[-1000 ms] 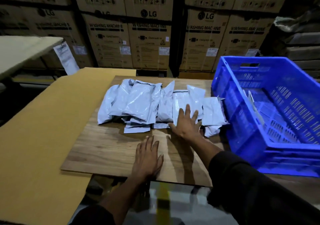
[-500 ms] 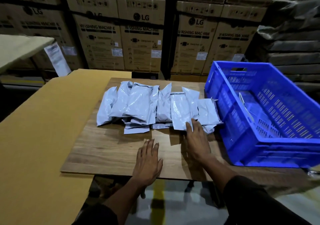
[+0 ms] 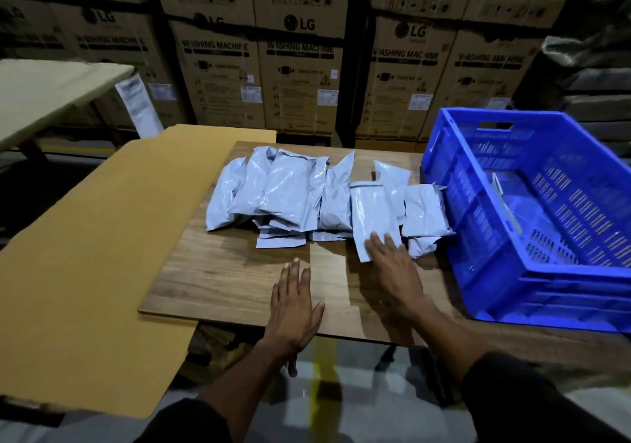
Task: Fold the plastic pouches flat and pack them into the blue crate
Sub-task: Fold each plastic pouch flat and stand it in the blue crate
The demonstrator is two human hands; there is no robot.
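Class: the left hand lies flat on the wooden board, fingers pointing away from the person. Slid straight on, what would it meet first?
Probably the small flat pouch at the pile's near edge; bare wooden board lies ahead of the left hand until then.

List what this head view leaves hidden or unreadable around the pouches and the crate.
- Pouch count: the pouches overlap, so lower ones are covered.
- Blue crate: its right side is cut off by the frame edge; the pale content inside is too dim to identify.
- Pouch under the right hand: its near end is covered by the fingers.
- Carton labels: too blurred to read.
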